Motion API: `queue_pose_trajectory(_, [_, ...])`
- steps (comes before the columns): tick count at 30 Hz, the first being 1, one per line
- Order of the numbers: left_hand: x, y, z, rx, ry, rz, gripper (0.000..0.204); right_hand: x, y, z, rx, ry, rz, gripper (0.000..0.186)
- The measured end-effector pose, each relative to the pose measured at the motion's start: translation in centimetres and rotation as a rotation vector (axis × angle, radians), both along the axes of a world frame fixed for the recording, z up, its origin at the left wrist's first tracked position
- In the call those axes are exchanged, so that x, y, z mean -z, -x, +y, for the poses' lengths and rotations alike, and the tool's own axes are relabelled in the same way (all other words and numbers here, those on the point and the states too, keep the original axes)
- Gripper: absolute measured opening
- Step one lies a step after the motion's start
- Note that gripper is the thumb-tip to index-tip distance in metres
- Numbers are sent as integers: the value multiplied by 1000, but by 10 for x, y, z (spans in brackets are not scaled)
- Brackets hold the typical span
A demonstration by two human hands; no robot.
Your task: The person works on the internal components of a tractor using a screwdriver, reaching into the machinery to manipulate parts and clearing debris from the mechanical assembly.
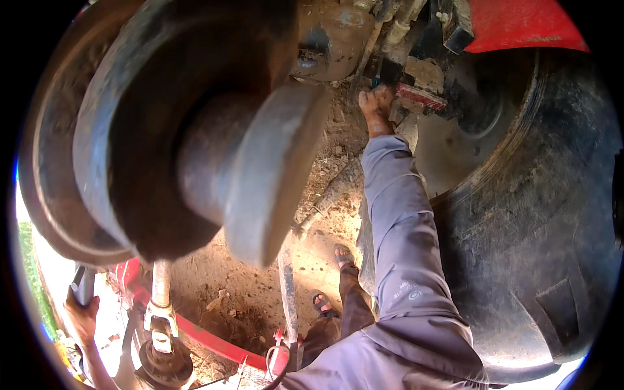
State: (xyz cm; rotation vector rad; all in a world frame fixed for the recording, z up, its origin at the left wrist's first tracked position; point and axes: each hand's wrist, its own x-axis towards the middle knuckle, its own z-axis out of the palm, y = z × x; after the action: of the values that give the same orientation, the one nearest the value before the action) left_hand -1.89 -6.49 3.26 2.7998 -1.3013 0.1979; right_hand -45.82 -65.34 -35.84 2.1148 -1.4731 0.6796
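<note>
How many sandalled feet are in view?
2: one sandalled foot below the right hand in the picture; the second foot lower, left of it, nearer the pale bar. More may be hidden.

We stretch our sleeved right arm (406,227) well forward, nearly straight, our bare right hand (376,103) at its end, grip unclear. A left hand (82,320), perhaps ours, is curled low at our left.
</note>
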Motion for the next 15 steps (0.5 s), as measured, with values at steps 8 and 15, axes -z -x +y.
queue_pose_trajectory(8, [8,-21,15,37,20,4,46,-2,6,37,-53,140,-316,29])
queue_pose_trajectory(15, [17,-52,36,79,50,55,46,-22,-28,53,97,-360,-729,28])
